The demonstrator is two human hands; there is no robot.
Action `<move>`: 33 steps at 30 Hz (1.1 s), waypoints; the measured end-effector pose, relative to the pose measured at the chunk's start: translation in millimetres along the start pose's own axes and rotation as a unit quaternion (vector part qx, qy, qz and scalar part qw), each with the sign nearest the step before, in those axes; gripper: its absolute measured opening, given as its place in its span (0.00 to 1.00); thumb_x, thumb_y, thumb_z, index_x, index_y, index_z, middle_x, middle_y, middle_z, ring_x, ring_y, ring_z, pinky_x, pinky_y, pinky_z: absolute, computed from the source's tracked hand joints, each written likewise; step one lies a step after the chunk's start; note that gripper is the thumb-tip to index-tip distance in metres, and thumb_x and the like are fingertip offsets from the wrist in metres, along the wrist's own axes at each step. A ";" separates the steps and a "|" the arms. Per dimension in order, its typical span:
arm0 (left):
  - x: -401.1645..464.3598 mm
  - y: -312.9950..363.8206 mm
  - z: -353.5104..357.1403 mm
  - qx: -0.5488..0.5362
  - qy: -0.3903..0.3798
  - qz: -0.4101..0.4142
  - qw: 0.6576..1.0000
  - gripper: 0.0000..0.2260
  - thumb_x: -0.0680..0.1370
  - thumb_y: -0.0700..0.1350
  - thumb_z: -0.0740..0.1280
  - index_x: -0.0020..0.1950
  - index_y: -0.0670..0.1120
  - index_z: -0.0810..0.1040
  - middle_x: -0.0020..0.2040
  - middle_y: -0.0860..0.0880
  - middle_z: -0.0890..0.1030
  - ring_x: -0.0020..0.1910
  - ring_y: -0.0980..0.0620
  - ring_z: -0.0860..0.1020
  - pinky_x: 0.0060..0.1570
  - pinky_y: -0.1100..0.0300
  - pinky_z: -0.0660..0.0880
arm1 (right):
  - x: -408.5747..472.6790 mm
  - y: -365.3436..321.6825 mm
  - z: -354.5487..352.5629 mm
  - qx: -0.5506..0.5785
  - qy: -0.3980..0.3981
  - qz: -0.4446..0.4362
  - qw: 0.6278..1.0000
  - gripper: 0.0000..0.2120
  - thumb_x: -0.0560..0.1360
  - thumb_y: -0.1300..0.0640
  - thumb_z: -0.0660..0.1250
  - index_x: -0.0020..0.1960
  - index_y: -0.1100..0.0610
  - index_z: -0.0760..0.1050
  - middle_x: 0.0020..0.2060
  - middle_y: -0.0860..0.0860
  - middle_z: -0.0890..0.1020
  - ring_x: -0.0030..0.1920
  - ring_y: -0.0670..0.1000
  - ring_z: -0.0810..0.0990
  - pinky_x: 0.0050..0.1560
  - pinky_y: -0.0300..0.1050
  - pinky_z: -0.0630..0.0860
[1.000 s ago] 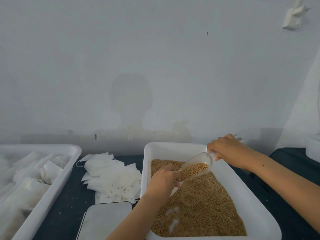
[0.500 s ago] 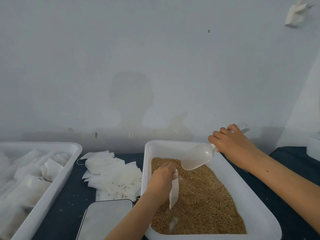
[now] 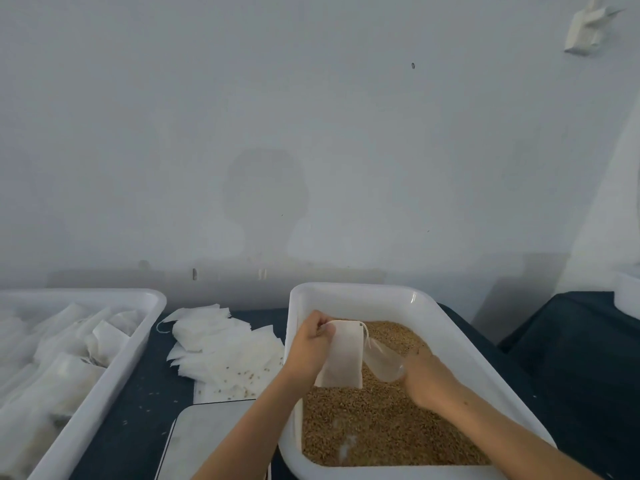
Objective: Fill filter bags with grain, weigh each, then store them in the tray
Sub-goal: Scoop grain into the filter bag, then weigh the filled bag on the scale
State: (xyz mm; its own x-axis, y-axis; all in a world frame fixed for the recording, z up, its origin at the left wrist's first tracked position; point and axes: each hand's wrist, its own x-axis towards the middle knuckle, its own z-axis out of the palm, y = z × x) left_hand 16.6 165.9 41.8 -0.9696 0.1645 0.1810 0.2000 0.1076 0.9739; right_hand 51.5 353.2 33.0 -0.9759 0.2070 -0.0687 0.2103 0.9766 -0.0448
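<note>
Lowered into grain, right hand (image 3: 427,382) grips scoop (image 3: 382,365); left hand (image 3: 308,351) pinches bag (image 3: 343,358); dark tabletop (image 3: 138,403), pale wall.

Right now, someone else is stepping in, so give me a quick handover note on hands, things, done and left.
Left hand pinches a filter bag by its top, above the grain in the white tub.
Right hand grips the clear scoop, low against the grain.
Empty bags lie beside the tub; the scale is in front of them.
Filled bags sit in the left tray.
Left: top up, weigh, store.
</note>
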 end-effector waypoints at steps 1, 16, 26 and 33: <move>0.0 -0.6 -0.8 -0.020 -0.001 -0.006 1.000 0.10 0.82 0.40 0.56 0.41 0.45 0.67 0.34 0.51 0.66 0.32 0.54 0.63 0.32 0.62 0.61 | 0.3 -1.4 1.8 -0.021 -0.004 -0.001 1.000 0.18 0.78 0.61 0.59 0.67 0.60 0.67 0.63 0.57 0.70 0.59 0.54 0.72 0.62 0.47 0.72; -0.1 -5.0 -6.1 -0.130 0.004 0.041 0.991 0.09 0.81 0.40 0.59 0.42 0.44 0.71 0.36 0.50 0.72 0.35 0.53 0.67 0.35 0.64 0.65 | -2.9 -47.1 -18.9 0.363 0.177 -0.174 0.898 0.09 0.75 0.55 0.67 0.36 0.54 0.76 0.32 0.48 0.79 0.34 0.47 0.77 0.35 0.40 0.69; -1.3 -0.5 -4.8 -0.117 0.020 0.018 0.993 0.06 0.77 0.44 0.68 0.51 0.45 0.73 0.45 0.49 0.78 0.44 0.54 0.77 0.41 0.69 0.74 | 0.2 -42.9 -37.3 0.282 0.299 -0.200 0.890 0.18 0.74 0.58 0.68 0.29 0.54 0.65 0.28 0.47 0.71 0.29 0.44 0.67 0.31 0.37 0.62; -11.8 7.9 -9.3 -0.124 -0.002 0.072 0.990 0.09 0.76 0.38 0.67 0.37 0.42 0.72 0.34 0.48 0.76 0.37 0.51 0.74 0.44 0.52 0.74 | -14.1 -42.6 -45.5 0.436 0.274 -0.145 0.845 0.20 0.73 0.57 0.70 0.27 0.56 0.65 0.22 0.47 0.65 0.26 0.46 0.62 0.30 0.39 0.59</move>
State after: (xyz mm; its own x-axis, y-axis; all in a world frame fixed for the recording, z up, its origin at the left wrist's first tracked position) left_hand 28.2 155.7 48.6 -0.9331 0.1645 0.3197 0.2942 -0.1619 0.9419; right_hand 53.7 311.4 81.2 -0.8239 0.1955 0.5319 -0.3127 0.6259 -0.7144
